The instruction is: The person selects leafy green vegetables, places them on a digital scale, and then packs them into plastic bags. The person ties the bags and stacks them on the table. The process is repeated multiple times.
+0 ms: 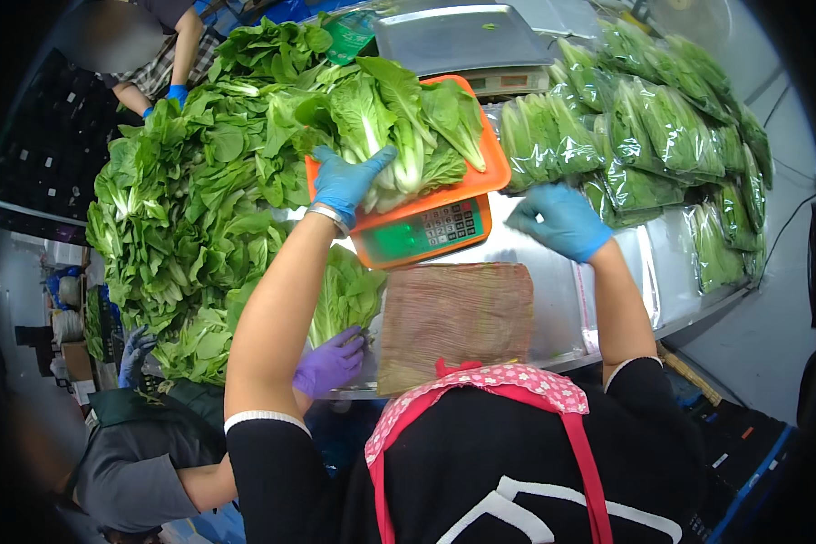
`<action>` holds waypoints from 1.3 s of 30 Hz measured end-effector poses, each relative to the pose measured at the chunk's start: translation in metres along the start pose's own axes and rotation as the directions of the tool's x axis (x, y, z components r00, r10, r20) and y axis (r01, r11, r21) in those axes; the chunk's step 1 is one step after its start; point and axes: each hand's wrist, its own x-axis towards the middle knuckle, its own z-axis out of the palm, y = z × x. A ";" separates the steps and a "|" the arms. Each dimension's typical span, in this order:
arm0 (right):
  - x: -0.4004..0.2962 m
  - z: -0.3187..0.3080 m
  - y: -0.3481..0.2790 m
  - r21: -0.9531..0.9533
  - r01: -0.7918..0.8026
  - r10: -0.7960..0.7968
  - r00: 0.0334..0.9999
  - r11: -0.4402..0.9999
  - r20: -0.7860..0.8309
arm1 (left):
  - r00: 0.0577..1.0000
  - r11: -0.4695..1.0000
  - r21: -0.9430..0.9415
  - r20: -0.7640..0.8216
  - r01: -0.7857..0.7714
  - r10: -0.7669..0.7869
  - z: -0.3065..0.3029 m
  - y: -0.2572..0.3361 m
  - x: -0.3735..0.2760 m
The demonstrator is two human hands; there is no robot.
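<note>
My left hand [347, 178], in a blue glove, is at the left front corner of an orange weighing pan [493, 153]. Its thumb and fingers are spread around the stem ends of leafy lettuce heads [408, 153] heaped on that pan. Under the pan sits the scale's keypad and display panel [421, 231], lit green. My right hand [561, 221], also gloved in blue, is slightly blurred above the metal table to the right of the scale. Its fingers are curled in to the thumb, and nothing shows in them. A brownish ribbed mat [457, 316] lies between my arms.
Loose leafy greens [197, 183] pile high on the left. Bagged greens [666, 129] are stacked at right. Behind the orange scale stands another scale with a metal pan [459, 37]. A co-worker's purple-gloved hand [333, 360] touches a lettuce head [347, 292] beside my left arm.
</note>
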 end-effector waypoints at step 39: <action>0.107 0.060 -0.041 0.448 0.082 0.217 0.789 0.890 -0.575 | 0.975 0.993 0.002 0.186 0.120 -0.118 -0.005 0.021 0.008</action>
